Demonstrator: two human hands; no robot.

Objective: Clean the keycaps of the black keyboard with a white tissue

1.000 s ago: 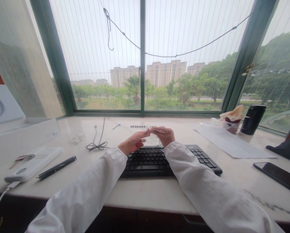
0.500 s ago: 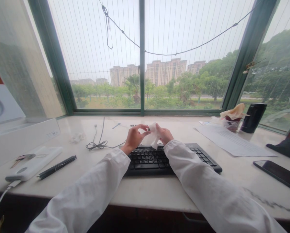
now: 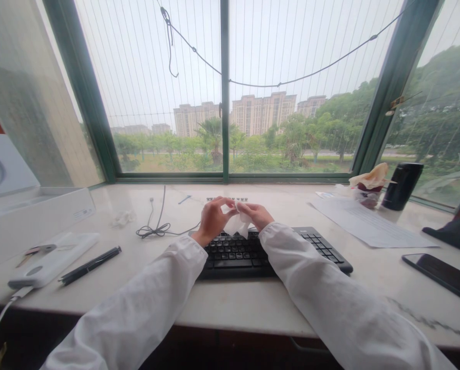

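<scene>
Both my hands are raised just above the far edge of a black keyboard (image 3: pixel 253 252) on the pale stone sill. My left hand (image 3: pixel 212 220) and my right hand (image 3: pixel 257 215) pinch a small white tissue or wipe (image 3: pixel 235 224) between them, fingers curled around it. The tissue hangs crumpled between the fingertips. White sleeves cover both my forearms.
A coiled grey cable (image 3: pixel 154 229) lies left of the keyboard. Farther left are a black pen (image 3: pixel 89 265), a white power bank (image 3: pixel 53 259) and a white box (image 3: pixel 30 216). On the right lie papers (image 3: pixel 368 231), a black cup (image 3: pixel 401 186), a food wrapper (image 3: pixel 368 182) and a phone (image 3: pixel 440 277).
My hands have lifted from a stretched-out pinch and drawn closer. The tissue is now bunched between them instead of pulled flat.
</scene>
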